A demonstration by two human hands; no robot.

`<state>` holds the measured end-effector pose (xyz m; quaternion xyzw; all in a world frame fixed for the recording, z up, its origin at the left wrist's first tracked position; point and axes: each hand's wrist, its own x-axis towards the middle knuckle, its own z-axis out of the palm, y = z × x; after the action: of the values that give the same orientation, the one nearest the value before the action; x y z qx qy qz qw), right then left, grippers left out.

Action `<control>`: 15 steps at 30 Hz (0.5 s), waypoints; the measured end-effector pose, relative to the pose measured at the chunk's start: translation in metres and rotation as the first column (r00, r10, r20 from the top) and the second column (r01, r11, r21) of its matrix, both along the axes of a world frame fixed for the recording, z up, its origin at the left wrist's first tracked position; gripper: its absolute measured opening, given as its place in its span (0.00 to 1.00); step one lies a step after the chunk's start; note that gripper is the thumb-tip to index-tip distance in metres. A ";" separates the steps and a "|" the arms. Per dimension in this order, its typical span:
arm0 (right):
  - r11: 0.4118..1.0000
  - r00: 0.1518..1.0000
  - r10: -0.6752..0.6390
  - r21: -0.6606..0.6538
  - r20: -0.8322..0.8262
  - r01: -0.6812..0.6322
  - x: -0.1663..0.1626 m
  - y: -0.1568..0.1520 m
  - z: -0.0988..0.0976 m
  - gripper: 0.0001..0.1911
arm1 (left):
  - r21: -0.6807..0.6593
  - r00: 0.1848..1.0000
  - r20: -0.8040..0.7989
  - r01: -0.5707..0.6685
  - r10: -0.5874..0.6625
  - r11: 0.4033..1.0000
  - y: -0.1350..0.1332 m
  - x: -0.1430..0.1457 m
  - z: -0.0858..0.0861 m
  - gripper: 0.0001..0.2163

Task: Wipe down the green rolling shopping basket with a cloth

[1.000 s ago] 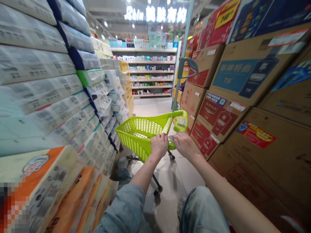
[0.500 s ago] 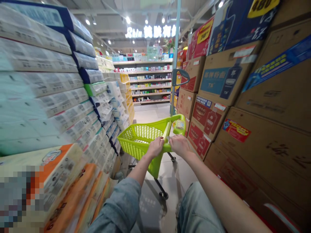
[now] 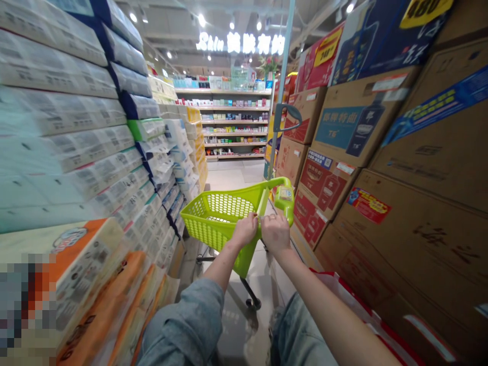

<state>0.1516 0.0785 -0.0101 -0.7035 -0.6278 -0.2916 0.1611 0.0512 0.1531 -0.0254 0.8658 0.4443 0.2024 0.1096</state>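
Note:
A lime-green shopping cart (image 3: 213,204) stands before me, its perforated basket turned to the left and its looped handle end to the right. My left hand (image 3: 246,230) is closed on the near rim of the handle frame. Just beside it, my right hand (image 3: 276,234) wraps round the handle bar, knuckles up, with a ring showing on one finger. Nothing can be seen lying in the visible part of the basket. Below, black wheels and legs show on the floor. My palms hide the parts of the bar they grip.
Stacked tissue packs (image 3: 80,114) wall the left side, with orange packs (image 3: 114,300) near me. Cardboard cartons (image 3: 423,203) rise close on the right. A pole with a grey handle (image 3: 290,119) stands ahead right. Cosmetics shelves (image 3: 236,109) cross the far end.
My right hand has settled over the bar with its fingers wrapped round it. The cart sits slightly further left in view. The cartons and shelves have shifted a little.

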 end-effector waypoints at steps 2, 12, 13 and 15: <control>0.999 0.999 0.037 0.026 0.033 -0.038 0.000 -0.002 -0.006 0.16 | -0.005 0.999 0.014 0.030 -0.030 1.000 0.000 -0.003 0.000 0.18; 0.929 0.998 -0.015 -0.371 -0.066 -0.010 -0.001 0.010 0.027 0.16 | 0.019 0.998 0.019 0.067 -0.067 0.998 -0.012 -0.009 0.000 0.17; 0.912 0.996 -0.042 -0.411 -0.083 0.004 -0.002 0.012 0.030 0.16 | 0.020 0.997 0.019 0.070 -0.071 0.997 -0.013 -0.009 0.000 0.17; 0.884 0.992 -0.084 -0.467 -0.099 0.028 -0.003 0.015 0.034 0.15 | 0.018 0.997 0.014 0.074 -0.074 0.997 -0.015 -0.010 0.000 0.17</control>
<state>0.1489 0.0934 0.0241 -0.7551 -0.6484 -0.0958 0.0158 0.0415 0.1381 -0.0254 0.8811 0.4093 0.2086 0.1126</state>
